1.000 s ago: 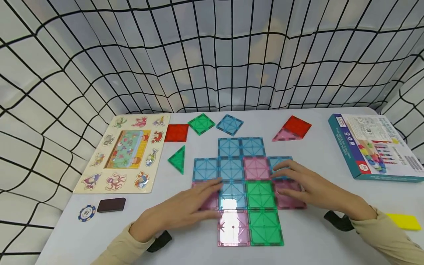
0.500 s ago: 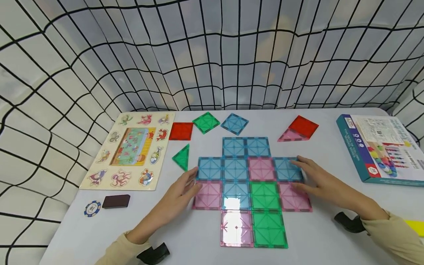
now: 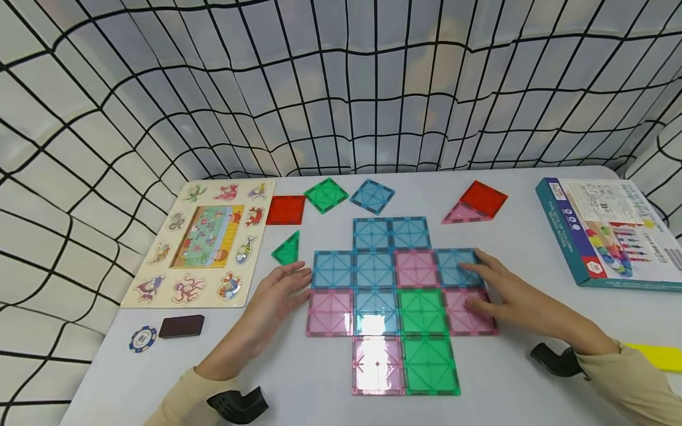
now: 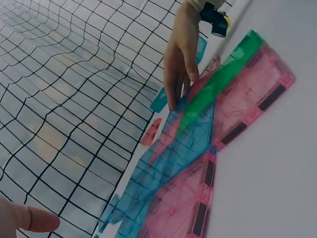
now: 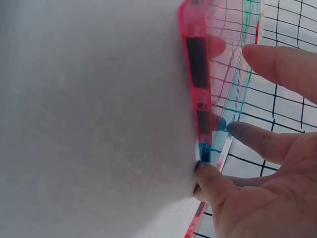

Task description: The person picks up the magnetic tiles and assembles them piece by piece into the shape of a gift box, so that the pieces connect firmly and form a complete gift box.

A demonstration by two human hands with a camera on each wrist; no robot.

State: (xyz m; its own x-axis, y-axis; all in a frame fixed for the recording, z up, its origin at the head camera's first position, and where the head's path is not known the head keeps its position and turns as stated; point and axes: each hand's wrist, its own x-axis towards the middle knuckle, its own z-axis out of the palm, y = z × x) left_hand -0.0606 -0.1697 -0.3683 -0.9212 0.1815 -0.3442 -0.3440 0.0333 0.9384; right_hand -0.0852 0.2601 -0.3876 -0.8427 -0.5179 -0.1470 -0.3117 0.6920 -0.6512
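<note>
The left hand (image 3: 272,305) is held at the left side of a flat layout (image 3: 421,312) of translucent magnetic tiles, its fingers extended and relaxed, their tips brought to the edge of the leftmost blue square tile (image 3: 331,273); whether that edge is touched cannot be told. The right hand (image 3: 517,299) is reached in from the opposite side with loosely bent, spread fingers, one fingertip being laid on the rightmost blue square tile (image 3: 450,273) and the thumb placed over the pink square tile (image 3: 469,322) nearer the person. Both forearms are angled inward, clad in beige sleeves (image 3: 629,378), with a black wrist device (image 3: 238,406) worn at each cuff. Between the hands, the tiles are joined in rows of two, four, four and two. Beyond the layout, a green triangle tile (image 3: 286,248), a red square tile (image 3: 285,210), a green square tile (image 3: 326,196) and a blue square tile (image 3: 372,196) are set out, while another red square (image 3: 483,199) is placed against a pink triangle (image 3: 465,213). The table is flanked by a sea-animal puzzle board (image 3: 154,254) and a boxed game (image 3: 613,234).
</note>
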